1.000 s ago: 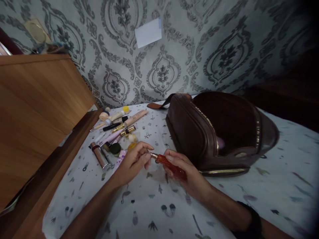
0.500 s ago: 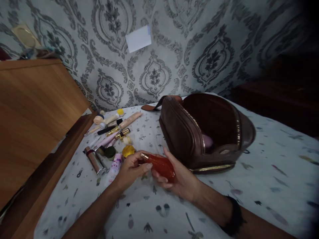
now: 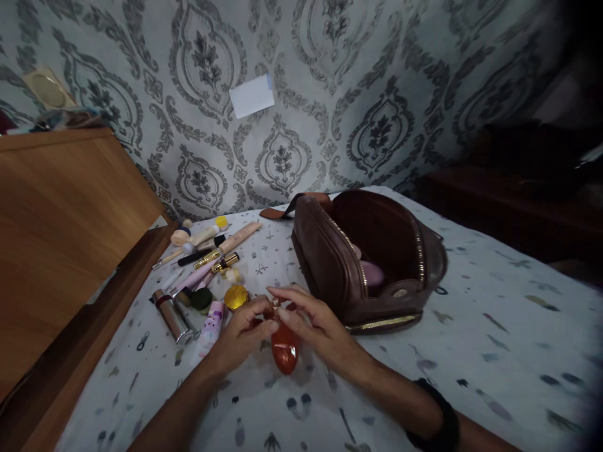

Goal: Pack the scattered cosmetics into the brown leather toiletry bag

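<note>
An orange-red perfume bottle (image 3: 285, 353) with a gold-coloured neck points its rounded base toward me, just above or on the bed sheet; I cannot tell which. My left hand (image 3: 241, 331) pinches it near the neck. From the other side, my right hand (image 3: 325, 329) grips the neck end between thumb and fingers. Right of the hands, a brown bag (image 3: 325, 260) lies unzipped, with a pink item (image 3: 372, 274) inside. Close to the left fingers are a yellow-lidded round jar (image 3: 236, 297) and a pink-and-white tube (image 3: 211, 323).
Left of the hands lies a group of cosmetics, including a metallic cylinder (image 3: 173, 317), a dark green round item (image 3: 201, 300) and a beige tube (image 3: 240, 237). The patterned sheet (image 3: 490, 339) covers the surface. A wooden cabinet (image 3: 70, 220) stands at left, before a patterned wall.
The perfume bottle has turned from lying across the right palm to pointing toward me. My right hand has shifted from its body to its neck end. The view has tilted slightly.
</note>
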Demonstrator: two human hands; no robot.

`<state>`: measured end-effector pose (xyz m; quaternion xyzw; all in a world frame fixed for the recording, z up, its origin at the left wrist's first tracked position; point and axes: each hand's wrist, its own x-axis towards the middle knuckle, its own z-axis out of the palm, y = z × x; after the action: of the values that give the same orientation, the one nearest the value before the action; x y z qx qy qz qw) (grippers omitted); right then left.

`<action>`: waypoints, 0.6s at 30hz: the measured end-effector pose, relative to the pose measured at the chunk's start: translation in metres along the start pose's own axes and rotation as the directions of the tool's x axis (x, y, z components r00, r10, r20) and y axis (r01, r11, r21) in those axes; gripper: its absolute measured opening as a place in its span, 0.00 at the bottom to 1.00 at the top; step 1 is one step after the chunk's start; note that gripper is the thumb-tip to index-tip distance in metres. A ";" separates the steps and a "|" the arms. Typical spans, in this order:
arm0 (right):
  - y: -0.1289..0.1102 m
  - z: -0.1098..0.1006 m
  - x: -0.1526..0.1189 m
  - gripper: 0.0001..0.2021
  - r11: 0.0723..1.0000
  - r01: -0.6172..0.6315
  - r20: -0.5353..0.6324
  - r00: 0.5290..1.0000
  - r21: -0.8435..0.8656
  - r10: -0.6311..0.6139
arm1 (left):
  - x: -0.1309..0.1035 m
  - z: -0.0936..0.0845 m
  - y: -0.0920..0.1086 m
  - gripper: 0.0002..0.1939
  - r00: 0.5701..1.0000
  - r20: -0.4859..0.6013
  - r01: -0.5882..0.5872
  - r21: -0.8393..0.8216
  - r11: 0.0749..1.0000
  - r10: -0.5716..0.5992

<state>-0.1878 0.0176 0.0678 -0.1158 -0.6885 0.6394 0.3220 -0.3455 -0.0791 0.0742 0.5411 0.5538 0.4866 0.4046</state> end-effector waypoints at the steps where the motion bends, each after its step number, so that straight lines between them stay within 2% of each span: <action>1: -0.001 -0.001 0.001 0.18 0.999 0.035 0.006 0.999 -0.006 -0.035 | 0.000 0.001 0.000 0.22 1.000 0.004 0.000 0.009 1.000 0.000; 3: -0.003 -0.004 0.003 0.17 0.998 0.053 0.031 0.998 0.022 -0.053 | -0.002 0.004 -0.001 0.23 1.000 0.020 0.013 0.009 1.000 -0.013; 9: -0.001 -0.007 0.006 0.11 0.985 -0.027 0.024 0.999 0.169 0.023 | -0.003 0.006 0.000 0.22 0.998 0.062 0.016 0.010 1.000 -0.017; 18: 0.001 -0.004 0.004 0.14 0.897 -0.234 0.013 0.969 0.375 0.247 | -0.002 0.005 0.004 0.21 0.993 0.118 -0.032 0.082 0.996 0.023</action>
<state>-0.1886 0.0230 0.0675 -0.1476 -0.5289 0.7914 0.2685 -0.3398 -0.0809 0.0765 0.5926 0.5416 0.4361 0.4066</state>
